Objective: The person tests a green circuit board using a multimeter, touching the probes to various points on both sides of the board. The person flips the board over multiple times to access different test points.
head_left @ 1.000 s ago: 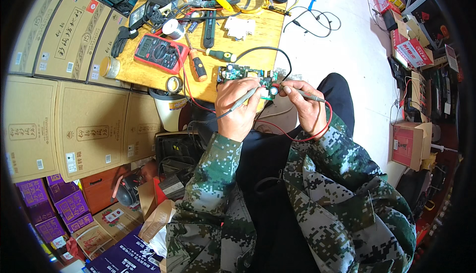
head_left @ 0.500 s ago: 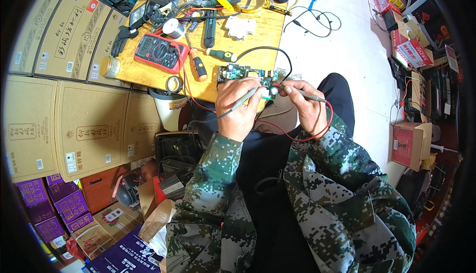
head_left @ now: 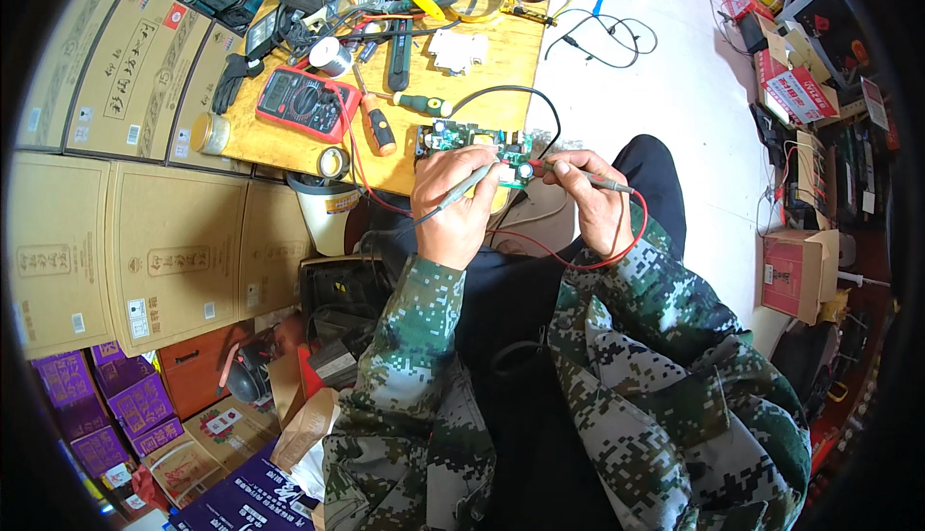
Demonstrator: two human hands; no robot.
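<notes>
Left hand (head_left: 449,205): grip clamping grey probe (head_left: 466,186)
Right hand (head_left: 599,201): grip clamping red-wired probe (head_left: 610,183)
Circuit board (head_left: 486,138): left hand's one o'clock
Multimeter (head_left: 308,102): tabletop (head_left: 506,61), board's ten o'clock

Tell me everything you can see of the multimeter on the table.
The multimeter is a flat, roughly rectangular unit with a red, plastic-looking casing around a dark face. It has a grey display, too small to read, and a round dial. It lies face up and skewed near the left edge of the yellowish table. A red lead runs from its right part. A screwdriver lies close by.
</notes>
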